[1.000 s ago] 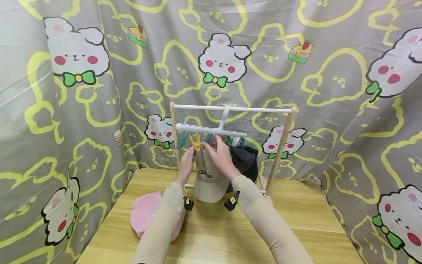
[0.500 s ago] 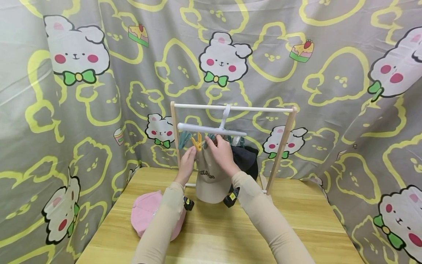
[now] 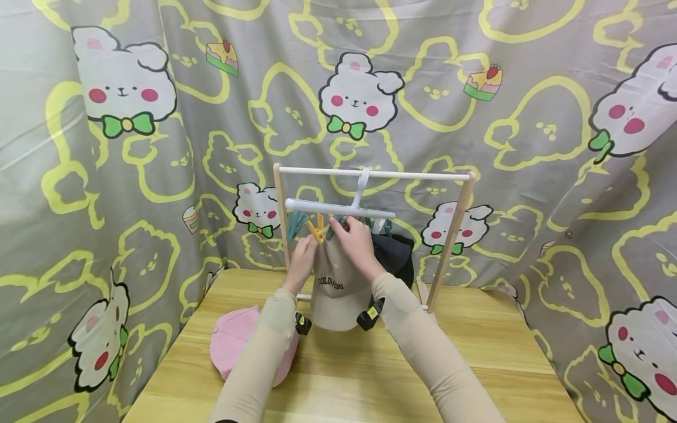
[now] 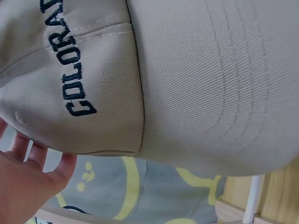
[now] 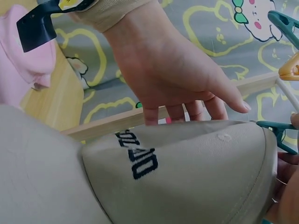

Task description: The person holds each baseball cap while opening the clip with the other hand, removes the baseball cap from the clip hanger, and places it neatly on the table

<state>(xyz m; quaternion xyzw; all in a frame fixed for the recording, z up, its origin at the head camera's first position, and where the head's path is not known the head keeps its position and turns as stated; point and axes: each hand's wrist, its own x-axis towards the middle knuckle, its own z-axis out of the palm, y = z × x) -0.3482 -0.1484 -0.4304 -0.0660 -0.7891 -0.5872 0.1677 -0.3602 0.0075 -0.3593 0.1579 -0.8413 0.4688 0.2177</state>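
A beige cotton baseball cap [image 3: 338,302] with dark "COLORADO" lettering across its crown is upright below a white plastic hanger [image 3: 322,207], brim lowest and crown on top. The person's left hand [image 3: 300,264] lies along the left edge of the crown with its thumb stretched out; the fingertips are hidden behind the fabric, so whether they grip it I cannot tell. The right hand [image 3: 358,244], just right of it and apart from it, is at the top of the crown, where its thumb and fingers pinch a small teal plastic clip [image 5: 273,125] whose tip meets the cap's edge. A yellow-orange plastic clip [image 3: 316,230] with its arms spread sits just beside the left hand's fingers, and farther left, near the hanger's left end, is another teal clip [image 3: 297,224]. The hanger's hook loops over the top bar of a pale wooden rack [image 3: 452,241], which stands on the wood-grain tabletop [image 3: 476,352]. To the right of the beige cap and farther back is a dark fabric cap [image 3: 394,255], below the hanger's right end. A pink fabric cap [image 3: 233,341] lies on the near left of the tabletop, partly covered by the left beige sleeve [image 3: 254,370]. On the far side, a grey curtain [image 3: 296,35] carries yellow outlines and white rabbit faces.
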